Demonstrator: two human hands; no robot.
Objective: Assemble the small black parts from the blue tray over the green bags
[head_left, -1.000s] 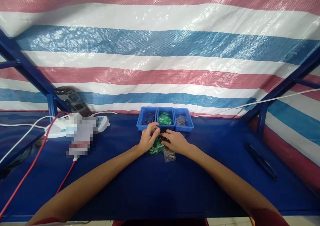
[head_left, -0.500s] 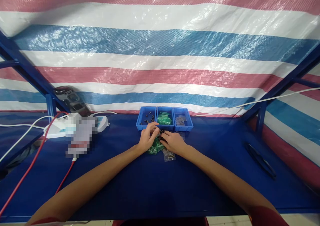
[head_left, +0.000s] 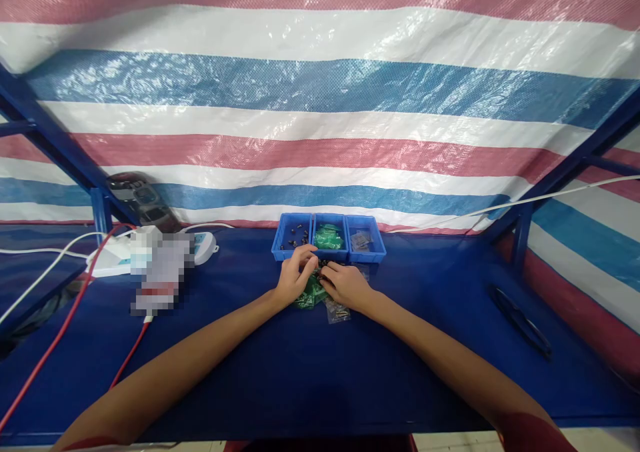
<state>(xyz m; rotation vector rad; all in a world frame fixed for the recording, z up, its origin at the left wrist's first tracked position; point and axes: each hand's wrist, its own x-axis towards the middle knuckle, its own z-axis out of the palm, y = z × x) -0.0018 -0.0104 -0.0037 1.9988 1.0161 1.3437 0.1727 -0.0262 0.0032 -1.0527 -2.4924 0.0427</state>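
Observation:
My left hand (head_left: 295, 276) and my right hand (head_left: 349, 284) meet over a small pile just in front of three blue trays. Both have their fingers curled in on small dark parts (head_left: 324, 263), mostly hidden by the fingers. Under and between the hands lie green packets (head_left: 309, 295) and a clear bag of small metal pieces (head_left: 339, 311). The left tray (head_left: 281, 255) holds loose dark pieces, the middle tray (head_left: 331, 256) green packets, and the right tray (head_left: 367, 258) clear packets.
On the left of the blue table (head_left: 300, 379) are a white power strip (head_left: 107, 263), a blurred-out device (head_left: 163, 272) and red and white cables. A dark, thin object (head_left: 521, 322) lies at the right. Striped sheeting (head_left: 320, 85) hangs behind.

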